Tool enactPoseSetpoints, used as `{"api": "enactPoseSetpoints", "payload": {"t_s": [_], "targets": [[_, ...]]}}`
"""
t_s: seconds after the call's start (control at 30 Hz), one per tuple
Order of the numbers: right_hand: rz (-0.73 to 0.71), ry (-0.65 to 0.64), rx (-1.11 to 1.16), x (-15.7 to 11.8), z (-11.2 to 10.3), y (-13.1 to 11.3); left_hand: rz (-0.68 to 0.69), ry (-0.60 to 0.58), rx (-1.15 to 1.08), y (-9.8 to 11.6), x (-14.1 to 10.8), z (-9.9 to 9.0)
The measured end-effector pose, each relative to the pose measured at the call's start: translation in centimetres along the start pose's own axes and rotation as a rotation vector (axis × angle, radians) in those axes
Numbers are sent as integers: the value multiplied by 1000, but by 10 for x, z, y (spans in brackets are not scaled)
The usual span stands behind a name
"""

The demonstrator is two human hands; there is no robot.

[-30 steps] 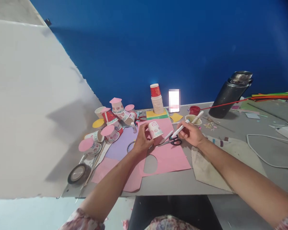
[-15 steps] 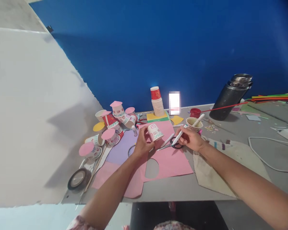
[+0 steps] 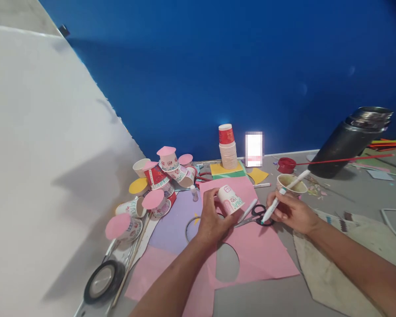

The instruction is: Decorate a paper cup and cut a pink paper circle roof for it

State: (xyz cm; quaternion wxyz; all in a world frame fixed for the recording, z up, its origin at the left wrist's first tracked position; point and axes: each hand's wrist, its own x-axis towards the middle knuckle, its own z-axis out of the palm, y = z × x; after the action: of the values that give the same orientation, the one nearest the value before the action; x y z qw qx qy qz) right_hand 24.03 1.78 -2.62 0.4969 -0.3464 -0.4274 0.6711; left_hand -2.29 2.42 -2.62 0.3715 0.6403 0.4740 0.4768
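My left hand (image 3: 214, 218) is closed around a small white paper cup (image 3: 229, 199), tilted bottom-up, with a pink window, pink marks and green strokes drawn on it. In my right hand (image 3: 292, 212) is a white marker (image 3: 273, 208), its green tip pointing down and to the left, apart from the cup. Black-handled scissors (image 3: 259, 210) lie between the hands on pink paper (image 3: 260, 255), beside another white marker (image 3: 249, 209). A round hole is cut in the pink paper below my left hand.
Decorated cups with pink paper roofs (image 3: 153, 200) crowd the left. Behind stand a cup stack (image 3: 229, 155) and a blurred bright rectangle (image 3: 254, 149). To the right are a paper cup holding a marker (image 3: 291, 184), a cloth (image 3: 323, 255) and a black flask (image 3: 345, 143). Black tape (image 3: 102, 281) lies front left.
The view has shifted and come closer to the table. Both hands keep their holds on the cup and the marker; the marker stays apart from the cup.
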Motion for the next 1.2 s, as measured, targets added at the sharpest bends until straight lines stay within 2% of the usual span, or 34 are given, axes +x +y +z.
{"api": "enactPoseSetpoints", "payload": {"t_s": [0.13,0.4,0.67,0.83,0.97,1.1,1.2], "targets": [[34,40,0,-3,-3,-1,31,-4,-7,-2,0,1],[75,95,55,-6,-2,-6,-28,-54,-67,1,-3,-7],[115,2,29,-7,4,-2,2,-3,-16,11,-6,-5],[141,1,150,-6,-1,0,62,-33,102,16,-6,-9],[154,0,241,-1,6,-2,113,-57,155,18,-9,-9],[147,-42,183,4,15,-2,155,-53,197,15,-11,-10],[145,-49,112,1,13,-1,165,-65,219,12,-8,-14]]}}
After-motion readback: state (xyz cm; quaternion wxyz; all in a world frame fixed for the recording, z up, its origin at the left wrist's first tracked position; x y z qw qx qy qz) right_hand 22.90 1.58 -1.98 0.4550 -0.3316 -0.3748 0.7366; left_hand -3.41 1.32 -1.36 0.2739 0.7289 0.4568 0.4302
